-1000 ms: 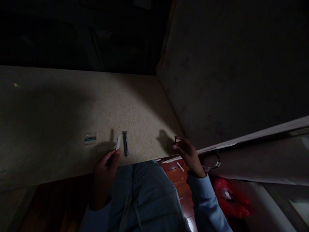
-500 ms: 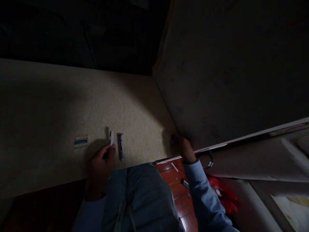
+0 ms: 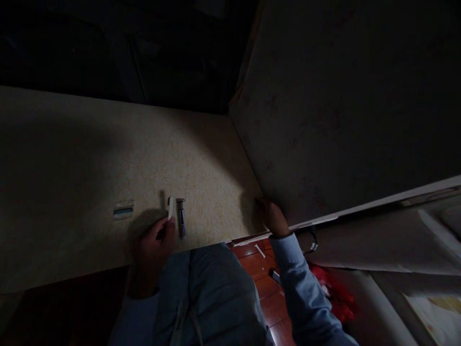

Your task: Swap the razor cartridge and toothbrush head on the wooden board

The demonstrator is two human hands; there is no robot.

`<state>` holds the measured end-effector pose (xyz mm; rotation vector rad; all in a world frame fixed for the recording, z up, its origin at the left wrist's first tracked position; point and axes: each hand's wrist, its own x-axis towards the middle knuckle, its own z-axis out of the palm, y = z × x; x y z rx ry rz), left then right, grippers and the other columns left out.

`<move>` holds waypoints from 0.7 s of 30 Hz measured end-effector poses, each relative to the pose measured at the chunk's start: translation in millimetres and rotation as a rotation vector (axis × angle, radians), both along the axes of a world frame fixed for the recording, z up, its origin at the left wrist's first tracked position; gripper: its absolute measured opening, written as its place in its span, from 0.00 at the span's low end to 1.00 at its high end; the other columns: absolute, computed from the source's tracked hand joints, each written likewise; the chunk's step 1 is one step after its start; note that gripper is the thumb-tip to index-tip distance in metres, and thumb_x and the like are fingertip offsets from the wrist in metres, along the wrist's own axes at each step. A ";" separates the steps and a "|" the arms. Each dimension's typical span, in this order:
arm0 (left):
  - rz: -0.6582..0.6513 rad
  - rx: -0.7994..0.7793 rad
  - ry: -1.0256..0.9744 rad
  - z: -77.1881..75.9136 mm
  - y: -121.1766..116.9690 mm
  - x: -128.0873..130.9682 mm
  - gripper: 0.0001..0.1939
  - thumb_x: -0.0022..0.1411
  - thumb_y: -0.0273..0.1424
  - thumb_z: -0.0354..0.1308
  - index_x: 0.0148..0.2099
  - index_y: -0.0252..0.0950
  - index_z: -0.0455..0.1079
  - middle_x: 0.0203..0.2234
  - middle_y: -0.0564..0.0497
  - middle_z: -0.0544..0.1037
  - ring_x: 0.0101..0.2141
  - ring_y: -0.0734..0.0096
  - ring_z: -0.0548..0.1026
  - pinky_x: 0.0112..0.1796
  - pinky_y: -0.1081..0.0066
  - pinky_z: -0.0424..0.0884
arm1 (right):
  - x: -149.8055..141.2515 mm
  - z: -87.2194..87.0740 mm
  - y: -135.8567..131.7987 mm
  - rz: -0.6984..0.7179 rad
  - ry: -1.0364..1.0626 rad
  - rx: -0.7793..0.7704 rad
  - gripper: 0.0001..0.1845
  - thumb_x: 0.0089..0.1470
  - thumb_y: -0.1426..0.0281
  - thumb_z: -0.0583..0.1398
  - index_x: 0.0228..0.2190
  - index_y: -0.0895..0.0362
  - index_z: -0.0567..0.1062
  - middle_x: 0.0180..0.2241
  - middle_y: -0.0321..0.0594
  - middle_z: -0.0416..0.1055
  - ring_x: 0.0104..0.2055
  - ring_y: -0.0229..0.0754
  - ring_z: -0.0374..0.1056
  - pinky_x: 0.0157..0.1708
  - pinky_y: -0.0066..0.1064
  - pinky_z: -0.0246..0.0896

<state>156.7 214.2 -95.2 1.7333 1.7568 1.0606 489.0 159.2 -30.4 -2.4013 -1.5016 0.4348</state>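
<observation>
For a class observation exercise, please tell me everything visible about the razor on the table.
The razor is slim and roughly T-shaped: a dark bluish handle with pale markings, too small to read, and a short, silvery, metal-looking head across its far end. It lies on the table, handle end toward the near edge, just right of the white strip in the left hand. Neither hand grips it.

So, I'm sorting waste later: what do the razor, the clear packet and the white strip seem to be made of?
Razor: likely plastic handle, dark blue and smooth; head perhaps metal, being silvery.
Clear packet: probably thin plastic with a slight gloss, since the tabletop shows through.
White strip in the left hand: plain, pale, straight; plastic or card, too dim to tell.
</observation>
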 end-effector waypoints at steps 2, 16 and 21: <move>0.007 0.011 0.001 -0.2 -0.4 -0.1 0.22 0.61 0.49 0.54 0.41 0.37 0.80 0.29 0.47 0.83 0.31 0.62 0.81 0.32 0.70 0.71 | 0.8 -1.6 -1.8 -0.039 0.007 0.030 0.20 0.61 0.76 0.54 0.50 0.57 0.80 0.49 0.49 0.79 0.51 0.48 0.75 0.49 0.30 0.65; -0.002 0.062 -0.020 -5.0 -1.6 -0.3 0.24 0.62 0.50 0.55 0.41 0.35 0.80 0.30 0.44 0.83 0.30 0.61 0.81 0.33 0.67 0.71 | -11.8 -4.8 -10.0 -0.182 -0.122 0.068 0.19 0.65 0.70 0.54 0.51 0.58 0.80 0.43 0.52 0.81 0.43 0.50 0.79 0.39 0.31 0.66; -0.011 0.069 -0.045 -4.2 -1.7 -0.8 0.22 0.62 0.48 0.56 0.40 0.36 0.80 0.28 0.46 0.83 0.28 0.64 0.80 0.31 0.70 0.71 | -13.8 -7.5 -8.1 -0.216 -0.148 0.027 0.18 0.65 0.70 0.54 0.48 0.58 0.81 0.41 0.53 0.81 0.41 0.50 0.79 0.35 0.30 0.63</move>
